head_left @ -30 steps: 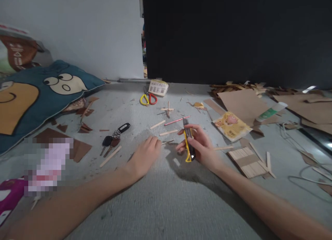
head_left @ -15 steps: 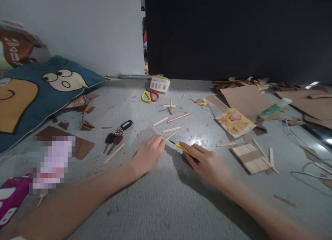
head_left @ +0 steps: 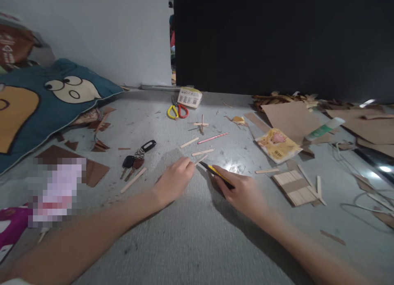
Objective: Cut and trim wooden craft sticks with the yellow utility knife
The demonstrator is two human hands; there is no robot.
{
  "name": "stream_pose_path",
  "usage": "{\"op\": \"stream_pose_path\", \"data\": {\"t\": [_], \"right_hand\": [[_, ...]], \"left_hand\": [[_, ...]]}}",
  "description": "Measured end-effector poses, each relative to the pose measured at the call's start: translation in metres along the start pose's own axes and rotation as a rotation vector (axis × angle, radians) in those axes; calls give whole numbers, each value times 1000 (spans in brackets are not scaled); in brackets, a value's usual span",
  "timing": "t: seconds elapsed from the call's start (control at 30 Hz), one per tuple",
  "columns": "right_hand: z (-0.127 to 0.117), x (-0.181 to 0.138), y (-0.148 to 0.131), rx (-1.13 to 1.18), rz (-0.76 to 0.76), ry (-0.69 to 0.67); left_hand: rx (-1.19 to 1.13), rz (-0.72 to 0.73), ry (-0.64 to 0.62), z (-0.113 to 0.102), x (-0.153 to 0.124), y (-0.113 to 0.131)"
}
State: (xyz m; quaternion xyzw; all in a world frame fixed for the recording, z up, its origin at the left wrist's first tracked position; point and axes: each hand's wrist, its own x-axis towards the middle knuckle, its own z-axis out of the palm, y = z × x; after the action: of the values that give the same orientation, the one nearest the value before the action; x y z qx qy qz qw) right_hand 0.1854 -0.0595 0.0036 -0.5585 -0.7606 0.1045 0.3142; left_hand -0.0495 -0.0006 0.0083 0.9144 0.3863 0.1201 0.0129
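— Where is the stick [head_left: 201, 159] lying?
— Just ahead of you, on the floor [head_left: 197, 235]. Your left hand [head_left: 174, 180] is pinching its near end, and its long axis is running up and to the right.
— And the knife [head_left: 217, 175]?
— Your right hand [head_left: 243, 192] is gripping it, with the tip pointing up-left, just beside your left fingertips. The left hand is sitting nearer the stick.

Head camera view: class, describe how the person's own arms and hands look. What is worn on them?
The left forearm and right forearm are bare along all that shows; a pale sliver at the bottom left corner may be a sleeve edge. The left hand and right hand wear no gloves. No ring, watch, bracelet or marking is visible.
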Motion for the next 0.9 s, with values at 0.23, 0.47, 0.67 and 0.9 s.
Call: {"op": "stream_pose_path", "data": {"t": [0.23, 0.47, 0.67, 0.9], "right_hand": [[1, -1, 3, -18, -14, -5], [3, -1, 3, -11, -12, -3], [5, -1, 5, -56, -33, 6], [5, 0, 5, 22, 22, 37]], "left_hand": [[35, 1, -21, -1, 0, 0], [26, -16, -61, -5, 2, 2], [2, -9, -50, -3, 3, 0], [-129, -104, 23, 0, 7, 2]]}}
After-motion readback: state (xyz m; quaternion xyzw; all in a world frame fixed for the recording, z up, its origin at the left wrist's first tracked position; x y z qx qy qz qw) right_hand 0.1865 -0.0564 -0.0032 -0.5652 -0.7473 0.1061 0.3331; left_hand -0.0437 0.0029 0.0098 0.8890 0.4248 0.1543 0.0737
